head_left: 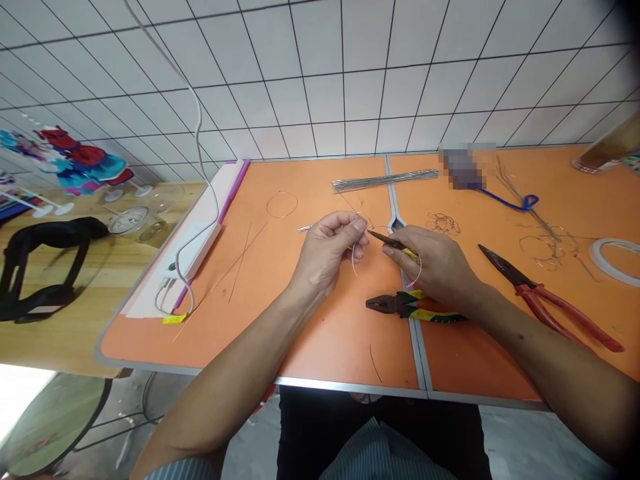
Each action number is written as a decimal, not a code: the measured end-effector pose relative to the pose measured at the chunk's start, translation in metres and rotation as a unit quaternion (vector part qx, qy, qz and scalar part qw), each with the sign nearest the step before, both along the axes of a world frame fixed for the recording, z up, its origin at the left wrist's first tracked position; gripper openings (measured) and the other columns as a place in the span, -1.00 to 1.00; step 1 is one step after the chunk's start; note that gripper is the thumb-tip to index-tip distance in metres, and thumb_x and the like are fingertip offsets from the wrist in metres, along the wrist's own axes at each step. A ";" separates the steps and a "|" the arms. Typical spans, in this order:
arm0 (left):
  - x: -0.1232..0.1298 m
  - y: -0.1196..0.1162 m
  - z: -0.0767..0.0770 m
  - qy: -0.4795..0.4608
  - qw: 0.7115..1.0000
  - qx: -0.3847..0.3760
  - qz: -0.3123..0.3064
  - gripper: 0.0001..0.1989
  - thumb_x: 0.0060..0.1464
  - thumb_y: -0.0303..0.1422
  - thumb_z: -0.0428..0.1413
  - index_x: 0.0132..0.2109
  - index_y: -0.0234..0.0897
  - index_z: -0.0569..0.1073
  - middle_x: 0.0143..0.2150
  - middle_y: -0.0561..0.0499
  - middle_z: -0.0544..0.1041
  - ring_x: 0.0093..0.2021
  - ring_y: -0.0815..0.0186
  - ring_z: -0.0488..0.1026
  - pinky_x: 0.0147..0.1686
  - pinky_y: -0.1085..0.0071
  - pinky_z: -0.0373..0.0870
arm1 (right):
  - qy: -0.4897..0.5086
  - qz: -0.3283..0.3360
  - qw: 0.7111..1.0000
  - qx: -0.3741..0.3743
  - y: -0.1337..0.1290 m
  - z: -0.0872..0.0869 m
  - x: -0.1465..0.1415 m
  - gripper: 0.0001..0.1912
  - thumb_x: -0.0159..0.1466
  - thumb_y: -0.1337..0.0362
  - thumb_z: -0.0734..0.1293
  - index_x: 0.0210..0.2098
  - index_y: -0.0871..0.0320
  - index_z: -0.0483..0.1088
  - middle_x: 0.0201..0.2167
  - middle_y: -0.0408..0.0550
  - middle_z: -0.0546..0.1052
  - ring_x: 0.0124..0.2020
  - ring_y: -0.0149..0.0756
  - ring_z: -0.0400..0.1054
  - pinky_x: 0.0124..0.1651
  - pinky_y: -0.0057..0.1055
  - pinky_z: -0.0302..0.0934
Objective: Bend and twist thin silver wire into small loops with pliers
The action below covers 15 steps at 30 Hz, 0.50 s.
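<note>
My left hand is closed, thumb against fingers, pinching a thin wire whose end curves down below the fingers. My right hand is wrapped round small needle-nose pliers with yellow on the handles. Their dark tips point left and meet the wire beside my left fingertips. A thin loop with a pink end shows by my right fingers. Just below lie combination pliers with green and yellow handles, partly under my right wrist. Red-handled long-nose pliers rest to the right of my forearm.
On the orange table lie a wire bundle, wire coils, a wire ring and a white tape roll. A power strip with its cable is at left. A glass stands at far right.
</note>
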<state>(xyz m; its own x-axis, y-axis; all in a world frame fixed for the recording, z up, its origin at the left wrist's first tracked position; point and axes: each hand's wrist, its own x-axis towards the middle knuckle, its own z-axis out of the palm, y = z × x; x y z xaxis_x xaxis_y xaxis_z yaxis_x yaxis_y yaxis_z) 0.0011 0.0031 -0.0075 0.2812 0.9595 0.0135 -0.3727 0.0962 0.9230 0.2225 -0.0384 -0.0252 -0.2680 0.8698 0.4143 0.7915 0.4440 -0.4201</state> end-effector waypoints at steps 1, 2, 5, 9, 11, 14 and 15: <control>0.000 0.000 0.000 0.001 1.000 0.002 0.002 -0.65 0.06 -0.13 0.54 -0.24 -0.26 0.63 -0.42 0.08 0.62 -0.53 0.49 0.44 -0.51 0.52 0.32 | 0.001 0.000 1.000 -0.002 0.000 0.000 0.000 -0.74 0.60 0.13 0.33 -0.12 0.10 0.61 -0.29 -0.07 0.58 -0.27 -0.19 0.44 -0.23 -0.26 0.12; 0.000 0.000 0.000 0.003 1.000 0.004 0.003 -0.65 0.07 -0.13 0.54 -0.24 -0.26 0.64 -0.41 0.08 0.62 -0.53 0.48 0.45 -0.50 0.52 0.33 | 0.001 -0.002 1.000 -0.004 0.000 0.000 0.000 -0.74 0.60 0.13 0.33 -0.12 0.10 0.61 -0.29 -0.07 0.58 -0.27 -0.19 0.44 -0.23 -0.25 0.11; 0.000 0.000 0.000 0.004 1.000 0.004 0.003 -0.66 0.07 -0.14 0.54 -0.24 -0.25 0.64 -0.41 0.08 0.63 -0.53 0.48 0.46 -0.50 0.52 0.34 | 0.002 -0.006 1.000 -0.009 0.000 0.000 0.000 -0.75 0.59 0.14 0.34 -0.13 0.09 0.60 -0.29 -0.08 0.58 -0.27 -0.20 0.44 -0.23 -0.26 0.11; 0.000 -0.001 0.002 -0.003 1.000 0.003 0.002 -0.67 0.07 -0.15 0.55 -0.25 -0.25 0.64 -0.42 0.08 0.62 -0.53 0.48 0.46 -0.50 0.52 0.35 | 0.003 -0.002 1.000 -0.007 0.000 0.000 0.001 -0.76 0.60 0.14 0.33 -0.13 0.09 0.59 -0.29 -0.08 0.58 -0.26 -0.21 0.44 -0.23 -0.27 0.10; 0.000 -0.002 0.002 -0.003 1.000 0.004 0.002 -0.68 0.08 -0.16 0.55 -0.25 -0.25 0.65 -0.42 0.08 0.63 -0.53 0.48 0.46 -0.50 0.53 0.35 | -0.001 -0.001 1.000 -0.007 -0.001 0.001 0.001 -0.75 0.60 0.14 0.33 -0.14 0.09 0.59 -0.29 -0.08 0.58 -0.27 -0.21 0.44 -0.23 -0.27 0.10; 0.000 -0.002 0.002 -0.001 1.000 0.004 0.002 -0.68 0.08 -0.16 0.55 -0.25 -0.25 0.65 -0.42 0.08 0.63 -0.53 0.48 0.46 -0.49 0.54 0.35 | -0.005 -0.004 1.000 -0.007 -0.001 0.001 0.000 -0.75 0.60 0.14 0.32 -0.14 0.08 0.59 -0.27 -0.07 0.60 -0.27 -0.21 0.44 -0.24 -0.27 0.09; 0.000 -0.002 0.002 -0.001 1.000 0.002 0.001 -0.68 0.08 -0.16 0.55 -0.26 -0.25 0.64 -0.42 0.08 0.63 -0.52 0.48 0.46 -0.50 0.54 0.36 | -0.004 -0.004 1.000 -0.007 -0.002 0.001 0.000 -0.75 0.60 0.14 0.32 -0.13 0.08 0.59 -0.27 -0.07 0.61 -0.26 -0.21 0.44 -0.24 -0.27 0.09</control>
<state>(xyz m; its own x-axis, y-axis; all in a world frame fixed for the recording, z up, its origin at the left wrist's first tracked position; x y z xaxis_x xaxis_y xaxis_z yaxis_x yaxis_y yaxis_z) 0.0010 0.0008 -0.0052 0.2787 0.9602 0.0182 -0.3748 0.0913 0.9226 0.2230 -0.0401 -0.0237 -0.2637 0.8780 0.3995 0.7983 0.4311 -0.4205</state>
